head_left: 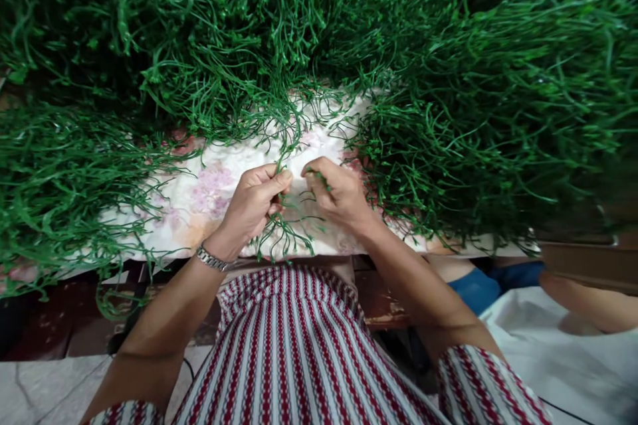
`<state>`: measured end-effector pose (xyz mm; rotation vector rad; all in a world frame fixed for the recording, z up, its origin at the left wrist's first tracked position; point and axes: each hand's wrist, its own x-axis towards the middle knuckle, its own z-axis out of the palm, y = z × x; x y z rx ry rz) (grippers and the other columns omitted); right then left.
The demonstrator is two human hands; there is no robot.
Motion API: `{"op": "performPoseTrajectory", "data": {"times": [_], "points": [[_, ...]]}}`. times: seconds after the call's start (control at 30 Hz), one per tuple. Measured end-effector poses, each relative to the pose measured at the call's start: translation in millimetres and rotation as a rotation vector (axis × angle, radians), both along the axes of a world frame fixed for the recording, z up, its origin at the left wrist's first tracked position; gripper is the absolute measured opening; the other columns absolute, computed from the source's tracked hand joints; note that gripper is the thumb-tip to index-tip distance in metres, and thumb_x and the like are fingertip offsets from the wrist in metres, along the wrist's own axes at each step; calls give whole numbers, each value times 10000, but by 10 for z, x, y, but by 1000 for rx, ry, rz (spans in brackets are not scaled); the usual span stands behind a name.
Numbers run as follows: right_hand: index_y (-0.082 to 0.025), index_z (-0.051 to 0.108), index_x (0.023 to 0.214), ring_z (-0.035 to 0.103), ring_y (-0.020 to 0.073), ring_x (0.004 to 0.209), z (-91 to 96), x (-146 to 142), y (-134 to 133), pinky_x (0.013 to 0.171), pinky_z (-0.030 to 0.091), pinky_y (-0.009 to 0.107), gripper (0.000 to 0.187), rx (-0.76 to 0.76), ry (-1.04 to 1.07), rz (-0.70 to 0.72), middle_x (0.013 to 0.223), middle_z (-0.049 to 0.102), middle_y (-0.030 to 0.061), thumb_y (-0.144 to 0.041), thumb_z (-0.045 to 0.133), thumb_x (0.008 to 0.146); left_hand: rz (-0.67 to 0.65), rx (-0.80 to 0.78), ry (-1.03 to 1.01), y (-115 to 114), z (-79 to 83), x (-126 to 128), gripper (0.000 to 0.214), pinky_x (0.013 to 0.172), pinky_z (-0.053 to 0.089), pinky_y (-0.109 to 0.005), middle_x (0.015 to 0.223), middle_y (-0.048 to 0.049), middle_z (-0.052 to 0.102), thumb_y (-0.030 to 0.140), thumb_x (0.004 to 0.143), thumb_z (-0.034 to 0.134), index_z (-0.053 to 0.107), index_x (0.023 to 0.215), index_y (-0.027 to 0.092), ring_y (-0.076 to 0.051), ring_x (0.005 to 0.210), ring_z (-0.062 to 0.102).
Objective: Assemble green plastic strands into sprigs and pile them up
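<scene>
Hands [253,200] w/ thin green stems [283,234] over floral-print cloth [212,189].

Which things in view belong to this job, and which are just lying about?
Apparently in use: left hand, green stalks it holds, right hand, surrounding stalk piles, floral cloth beneath.

Apparently incidental: metal wristwatch, striped garment, white fabric lower right.
</scene>
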<state>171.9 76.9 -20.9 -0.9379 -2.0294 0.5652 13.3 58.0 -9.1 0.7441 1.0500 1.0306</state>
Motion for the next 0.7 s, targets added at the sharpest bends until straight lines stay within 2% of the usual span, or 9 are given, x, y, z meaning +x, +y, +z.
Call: {"op": "performPoseTrajectory", "data": {"times": [0.13, 0.27, 0.37, 0.43, 0.53, 0.63, 0.7], "points": [[-151, 485, 736, 423, 69, 595, -43, -95, -65, 576, 330, 185, 183, -75, -75, 94, 658, 471, -20, -201, 420, 899, 103, 68, 54, 31, -22, 59, 332, 312, 230, -150, 495, 61, 415, 364, 644, 711, 475, 550, 150, -22, 364, 333], [-151, 425, 666, 340, 53, 539, -39, -128, -99, 534, 279, 180, 268, -275, -48, 106, 583, 356, -54, -271, 426, 905, 165, 171, 136, 71, -97, 112, 355, 351, 213, -159, 485, 69, 336, 340, 695, 667, 411, 530, 159, -30, 403, 297], [-141, 474, 728, 371, 59, 581, -37, -133, -115, 555, 302, 176, 265, -430, 28, 159, 622, 390, -45, -332, 430, 905, 202, 268, 215, 96, -144, 153, 377, 395, 206, -161, 504, 68, 281, 293, 710, 659, 366, 515, 154, -34, 450, 266], [-133, 505, 765, 400, 67, 612, -42, -131, -117, 578, 328, 179, 242, -497, 90, 173, 649, 423, -36, -339, 465, 887, 199, 275, 216, 106, -141, 161, 390, 393, 191, -164, 502, 69, 267, 279, 706, 665, 352, 509, 154, -33, 448, 253], [-129, 526, 773, 453, 77, 643, -39, -119, -105, 625, 375, 194, 212, -576, 220, 216, 694, 509, -16, -321, 518, 861, 153, 173, 90, 111, -81, 121, 335, 358, 195, -170, 495, 65, 362, 289, 711, 661, 411, 531, 157, -28, 396, 288], [-127, 550, 791, 512, 96, 698, -20, -105, -87, 693, 412, 222, 206, -658, 341, 280, 756, 579, 12, -327, 564, 838, 84, 83, -66, 106, -7, 45, 245, 354, 270, -162, 541, 35, 501, 276, 719, 649, 497, 574, 151, -33, 387, 392], [-131, 549, 775, 522, 99, 697, -13, -99, -76, 701, 420, 229, 206, -698, 400, 312, 751, 593, 13, -328, 582, 826, 50, 68, -152, 100, 17, 7, 212, 368, 319, -159, 562, 22, 537, 260, 735, 630, 530, 590, 143, -37, 392, 437]]}}
